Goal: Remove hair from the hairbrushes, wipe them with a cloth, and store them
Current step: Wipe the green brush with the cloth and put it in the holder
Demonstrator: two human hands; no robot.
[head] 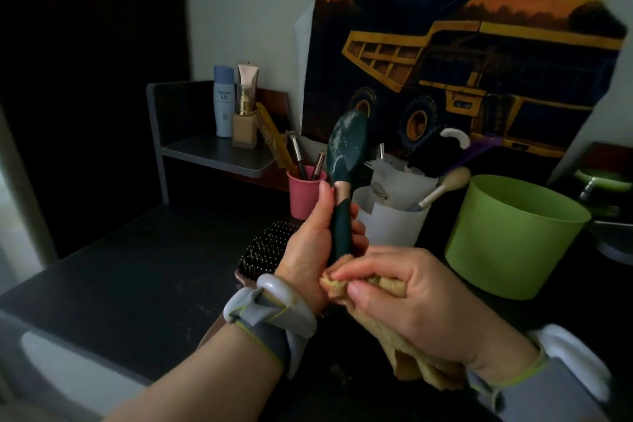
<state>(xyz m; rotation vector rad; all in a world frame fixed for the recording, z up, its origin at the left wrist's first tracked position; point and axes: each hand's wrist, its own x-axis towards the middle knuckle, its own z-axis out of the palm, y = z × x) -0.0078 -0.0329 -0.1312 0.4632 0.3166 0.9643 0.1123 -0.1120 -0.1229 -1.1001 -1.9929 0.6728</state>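
From my seat, starting at nine o'clock, I see a black oval paddle brush with pale-tipped bristles (265, 245) lying bristles-up on the dark tabletop (120, 271), partly hidden behind my left wrist. I cannot tell whether hair is left in it, so I judge it is waiting its turn.

At centre, my left hand (313, 247) is wrapped around the handle of a dark green hairbrush with a rose-gold collar (346, 154), holding it upright with its smooth back toward me. Whitish smears show on that back, so wiping of the head looks unfinished.

Toward five o'clock, my right hand (407, 298) pinches a yellow knitted cloth (376, 284) around the bottom end of the handle; I judge the wipe is under way on this brush.

Behind, at twelve to one o'clock, a pink cup (301, 197) and a white cup stuffed with brushes and paper (390, 219) stand; at three o'clock sits a lime-green plastic tub (513, 240). Storing is not yet done for either brush.
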